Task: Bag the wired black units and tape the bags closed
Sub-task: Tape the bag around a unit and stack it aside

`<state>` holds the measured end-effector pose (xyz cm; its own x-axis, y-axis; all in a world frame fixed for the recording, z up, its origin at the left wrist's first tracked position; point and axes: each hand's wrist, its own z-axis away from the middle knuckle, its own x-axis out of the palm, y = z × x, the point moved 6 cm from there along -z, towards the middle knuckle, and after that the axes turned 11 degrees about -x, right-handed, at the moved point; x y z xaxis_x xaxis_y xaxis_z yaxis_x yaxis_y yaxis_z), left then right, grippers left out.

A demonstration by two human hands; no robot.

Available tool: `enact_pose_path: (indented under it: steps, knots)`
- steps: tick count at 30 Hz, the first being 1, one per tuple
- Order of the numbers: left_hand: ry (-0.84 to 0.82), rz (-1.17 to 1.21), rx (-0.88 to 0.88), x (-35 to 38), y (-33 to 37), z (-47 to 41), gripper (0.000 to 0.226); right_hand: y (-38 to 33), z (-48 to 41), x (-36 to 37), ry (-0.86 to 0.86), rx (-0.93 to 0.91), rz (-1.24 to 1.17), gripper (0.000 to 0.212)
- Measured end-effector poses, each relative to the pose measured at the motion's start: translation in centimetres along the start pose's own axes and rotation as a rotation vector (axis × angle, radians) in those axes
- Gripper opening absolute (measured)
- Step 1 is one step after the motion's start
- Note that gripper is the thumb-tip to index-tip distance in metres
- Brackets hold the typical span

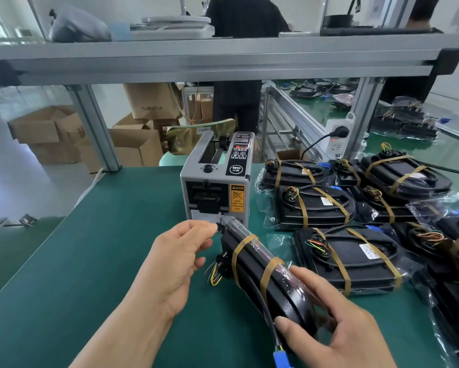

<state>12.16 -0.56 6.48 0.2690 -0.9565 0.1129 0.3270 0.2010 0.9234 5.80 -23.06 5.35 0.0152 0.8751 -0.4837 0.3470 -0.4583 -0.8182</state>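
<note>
Green bench mat (103, 248) runs the full width of the view. Right side: a spread of bagged units (347, 261), each strapped with tan bands, lying flat and overlapping.

Centre: grey tape dispenser (217, 187), with its outlet facing the worker.

Just in front of it is the black unit (265, 272), held on edge off the mat inside a clear bag (233, 221). Its far end is nearly at the dispenser's lower front.

Right hand (337, 330): fingers and thumb wrapped round the unit's near rounded end.
Left hand (178, 264): thumb and forefinger pinched together at the bag's far end. Cannot tell if a tape strip is in the pinch.

Blue connector (281, 359) dangles below the right hand on its cable.

Risks, as I judge them:
- The bag mouth may spring open if the pinch slackens before tape lands.
- Loose coloured wires or the hanging cable may snag under the tape.
- The film may crease, leaving a poor seal.
</note>
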Motion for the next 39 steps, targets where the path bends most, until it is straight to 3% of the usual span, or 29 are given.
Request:
enact_pose_path:
  steps: [7, 13, 20, 25, 32, 39]
  knots:
    - [-0.053, -0.044, 0.007, 0.8, 0.8, -0.3, 0.015, -3.2, -4.2, -0.3, -0.17, -0.052, 0.163, 0.079]
    - [-0.115, 0.092, -0.04, 1.4, 1.0, -0.2, 0.016, -6.6, -11.7, 3.5, -0.218, -0.162, 0.335, 0.049]
    - [-0.167, 0.299, -0.109, 1.4, 0.1, 0.1, 0.011, -7.5, -14.2, 6.2, -0.249, -0.246, 0.529, 0.022]
    - [-0.176, 0.397, -0.126, 0.9, -0.4, 0.5, 0.024, -5.9, -14.9, 5.5, -0.226, -0.158, 0.479, 0.013]
    - [-0.087, 0.127, -0.034, 0.5, -0.8, 0.9, 0.022, -3.4, -15.5, 4.7, -0.216, -0.014, 0.151, 0.023]
    - [-0.006, -0.007, 0.027, 0.8, 0.1, 0.7, 0.009, -2.3, -14.1, 5.0, -0.131, -0.047, -0.008, 0.022]
